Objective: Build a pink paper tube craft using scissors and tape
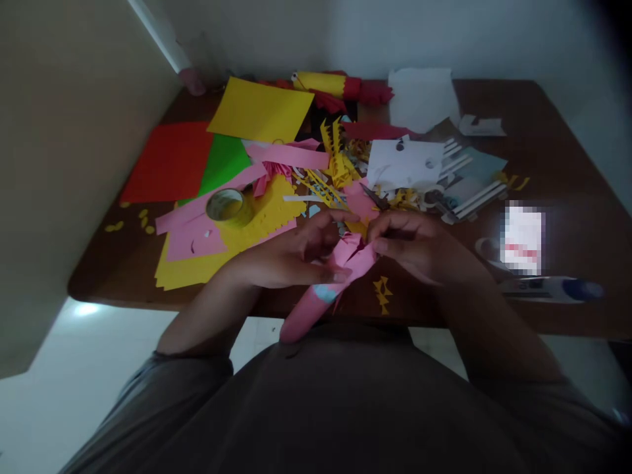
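From the head view, the left hand (291,260) gripped a rolled pink paper tube (320,296) at the table's (567,164) near edge, fingers closed round it. At three o'clock of it, the right hand (409,247) pinched the tube's cut, fringed top end. The roll looked already formed and the fringe cut; shaping seemed unfinished. At eleven o'clock stood a tape roll (228,207) on yellow paper (261,108). Scissors (375,197) lay at twelve o'clock. No writing could be read; one packet (522,238) was blurred.
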A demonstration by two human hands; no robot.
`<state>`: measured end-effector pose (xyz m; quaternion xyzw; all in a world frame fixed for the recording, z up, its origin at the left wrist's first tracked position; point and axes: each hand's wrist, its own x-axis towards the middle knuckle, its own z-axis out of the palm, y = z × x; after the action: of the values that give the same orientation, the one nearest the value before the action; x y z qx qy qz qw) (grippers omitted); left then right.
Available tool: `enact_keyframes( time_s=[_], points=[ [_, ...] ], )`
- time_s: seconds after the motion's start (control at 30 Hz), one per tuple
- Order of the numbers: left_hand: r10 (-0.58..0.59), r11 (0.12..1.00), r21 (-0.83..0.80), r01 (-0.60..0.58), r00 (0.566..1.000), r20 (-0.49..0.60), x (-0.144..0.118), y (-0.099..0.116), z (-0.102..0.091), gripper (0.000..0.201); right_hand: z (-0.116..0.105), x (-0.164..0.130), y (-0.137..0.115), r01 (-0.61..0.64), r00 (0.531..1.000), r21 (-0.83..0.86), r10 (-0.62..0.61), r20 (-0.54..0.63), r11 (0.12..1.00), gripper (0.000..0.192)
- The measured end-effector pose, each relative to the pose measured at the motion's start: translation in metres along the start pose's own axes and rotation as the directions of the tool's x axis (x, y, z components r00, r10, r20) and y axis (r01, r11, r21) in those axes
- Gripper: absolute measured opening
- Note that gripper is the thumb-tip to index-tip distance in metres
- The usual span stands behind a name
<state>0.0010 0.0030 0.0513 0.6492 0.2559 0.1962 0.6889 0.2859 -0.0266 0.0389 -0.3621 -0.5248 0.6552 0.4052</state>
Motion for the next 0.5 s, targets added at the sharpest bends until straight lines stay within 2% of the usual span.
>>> enact_keyframes(
  time_s=[0.1, 0.23, 0.37, 0.5],
  points=[
    [-0.062, 0.998, -0.023, 0.061, 0.997, -0.046, 0.000, 0.001, 0.007, 0.092, 0.001, -0.001, -0.002, -0.006, 1.000, -0.114, 0.003, -0.031, 0.993, 0.026],
    [-0.060, 0.994, 0.088, 0.071, 0.990, -0.130, 0.001, 0.004, 0.015, 0.101, 0.005, -0.002, -0.007, -0.058, 0.998, -0.159, 0.054, -0.030, 0.986, 0.026],
    [-0.010, 0.980, 0.195, 0.041, 0.988, -0.157, 0.000, 0.003, 0.018, 0.107, 0.010, -0.004, -0.006, -0.116, 0.993, -0.126, 0.116, -0.002, 0.985, 0.024],
    [0.053, 0.969, 0.247, -0.008, 0.983, -0.175, -0.002, -0.001, 0.018, 0.106, 0.013, -0.005, 0.003, -0.150, 0.988, 0.049, 0.151, -0.021, 0.987, 0.019]
  ],
)
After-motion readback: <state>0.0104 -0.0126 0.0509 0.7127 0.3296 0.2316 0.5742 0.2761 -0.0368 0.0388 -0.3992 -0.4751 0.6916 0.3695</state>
